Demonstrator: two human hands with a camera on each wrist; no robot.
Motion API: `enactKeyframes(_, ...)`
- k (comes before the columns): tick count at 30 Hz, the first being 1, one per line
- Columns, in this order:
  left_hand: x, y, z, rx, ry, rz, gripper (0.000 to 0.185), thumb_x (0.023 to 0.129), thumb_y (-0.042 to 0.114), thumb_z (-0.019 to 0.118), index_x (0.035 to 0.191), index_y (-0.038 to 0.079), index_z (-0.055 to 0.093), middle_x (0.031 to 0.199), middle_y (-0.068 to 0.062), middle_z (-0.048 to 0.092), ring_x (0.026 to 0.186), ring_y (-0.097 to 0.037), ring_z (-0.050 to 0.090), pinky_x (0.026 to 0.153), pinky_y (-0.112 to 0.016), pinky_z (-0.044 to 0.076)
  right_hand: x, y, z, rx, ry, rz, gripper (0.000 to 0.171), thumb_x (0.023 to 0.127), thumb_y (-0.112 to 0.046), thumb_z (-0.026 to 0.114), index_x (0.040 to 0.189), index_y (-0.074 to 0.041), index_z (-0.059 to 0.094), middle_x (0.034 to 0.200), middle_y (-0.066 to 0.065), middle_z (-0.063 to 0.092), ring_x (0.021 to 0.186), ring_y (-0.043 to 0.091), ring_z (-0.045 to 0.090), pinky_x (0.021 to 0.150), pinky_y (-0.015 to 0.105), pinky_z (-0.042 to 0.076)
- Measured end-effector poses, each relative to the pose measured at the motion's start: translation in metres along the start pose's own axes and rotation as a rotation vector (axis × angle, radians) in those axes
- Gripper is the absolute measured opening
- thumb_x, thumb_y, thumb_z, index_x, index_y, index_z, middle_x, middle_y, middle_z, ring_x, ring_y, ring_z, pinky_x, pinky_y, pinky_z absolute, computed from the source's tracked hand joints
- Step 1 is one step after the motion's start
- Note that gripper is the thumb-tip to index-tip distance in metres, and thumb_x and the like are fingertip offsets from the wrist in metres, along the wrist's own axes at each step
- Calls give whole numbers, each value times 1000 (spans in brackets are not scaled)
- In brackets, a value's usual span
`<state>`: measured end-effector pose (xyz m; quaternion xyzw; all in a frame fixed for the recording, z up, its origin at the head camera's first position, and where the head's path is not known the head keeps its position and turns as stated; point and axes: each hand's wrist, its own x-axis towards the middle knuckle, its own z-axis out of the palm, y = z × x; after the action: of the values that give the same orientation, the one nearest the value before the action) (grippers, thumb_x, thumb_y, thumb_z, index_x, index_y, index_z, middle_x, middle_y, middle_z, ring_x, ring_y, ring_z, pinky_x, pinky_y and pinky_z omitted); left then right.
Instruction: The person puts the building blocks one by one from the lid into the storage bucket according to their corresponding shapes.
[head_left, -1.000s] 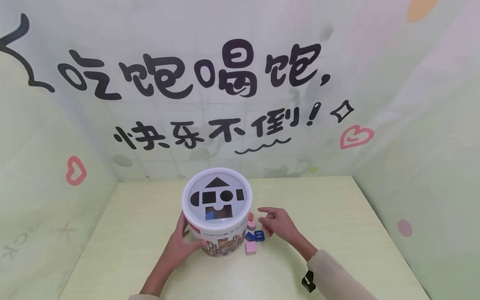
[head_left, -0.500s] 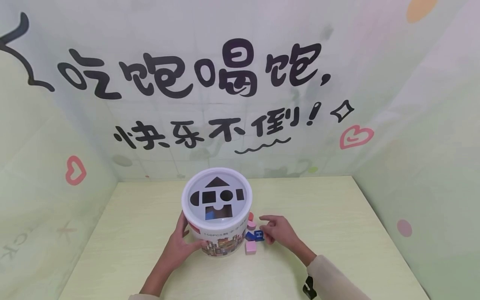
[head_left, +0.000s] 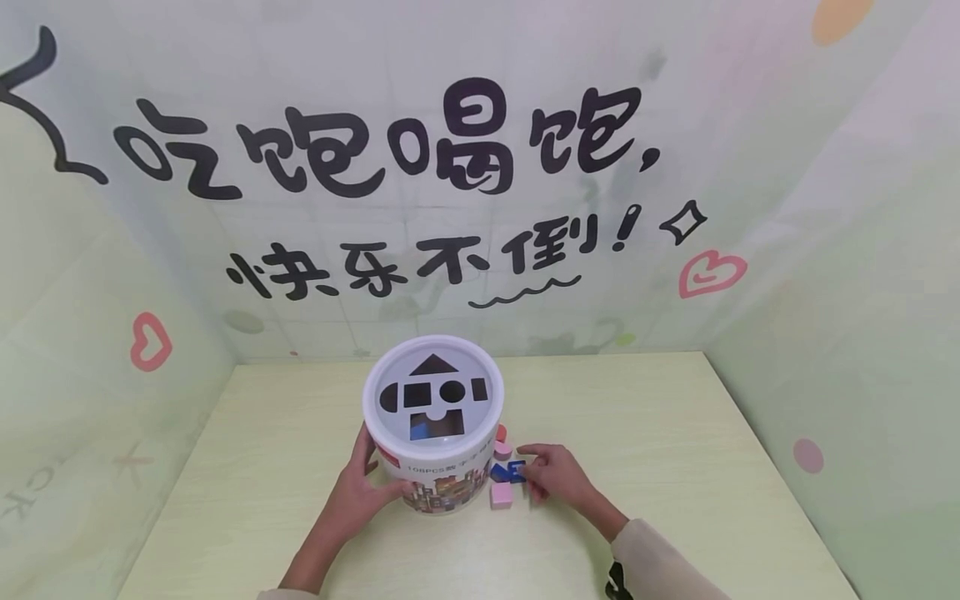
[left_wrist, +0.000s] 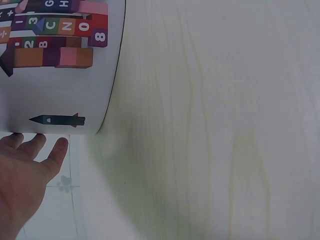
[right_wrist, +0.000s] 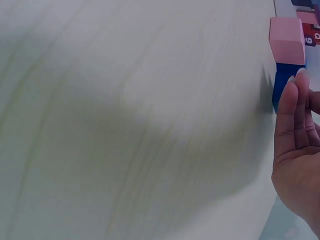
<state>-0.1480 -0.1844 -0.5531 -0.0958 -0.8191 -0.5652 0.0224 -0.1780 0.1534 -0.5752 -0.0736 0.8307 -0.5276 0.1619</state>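
Note:
A white round bucket point(head_left: 433, 467) with a shape-sorter lid point(head_left: 433, 392) stands on the pale table point(head_left: 660, 433). My left hand point(head_left: 366, 492) grips its near-left side, thumb up the wall; in the left wrist view the fingers point(left_wrist: 35, 150) lie against the printed bucket wall point(left_wrist: 60, 75). Right of the bucket lie a few small blocks. My right hand point(head_left: 542, 475) pinches the blue block point(head_left: 504, 472) between thumb and fingers. In the right wrist view the fingers point(right_wrist: 295, 110) sit against the blue block point(right_wrist: 281, 80), with a pink block point(right_wrist: 286, 40) just beyond it.
A pink block point(head_left: 501, 497) lies in front of the blue one, and a pink block point(head_left: 503, 451) and a reddish block point(head_left: 501, 433) lie behind it beside the bucket. Printed walls point(head_left: 480, 208) close the table on three sides.
My right hand has come down and toward me from above the blocks, and its thumb and fingers have closed on the blue block. The left hand and the bucket have stayed put.

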Motion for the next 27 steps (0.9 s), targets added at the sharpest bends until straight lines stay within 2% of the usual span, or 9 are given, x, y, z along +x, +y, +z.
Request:
enactKeyframes(5,-1,0,0,3,-1,-2,118,74,20,86,155,41,3,161,-10,22,143,-41,27,106,-63,38,-1,4,2,25,-26,9,42,90,-7,63,129,8,57,62,8,65,45,14,58,44,27,53)
enactKeyframes(10,-1,1,0,7,-1,-2,118,74,20,86,155,40,3,161,-11,22,143,-41,28,106,-63,39,-1,10,4,36,-50,33,42,90,-8,65,129,5,57,62,6,65,45,12,58,45,25,54)
enactKeyframes(27,-1,1,0,5,0,1,118,73,20,86,155,40,4,161,-10,21,143,-41,27,106,-63,39,1,16,5,14,-65,68,42,89,-8,67,129,1,59,62,4,65,46,13,59,47,29,56)
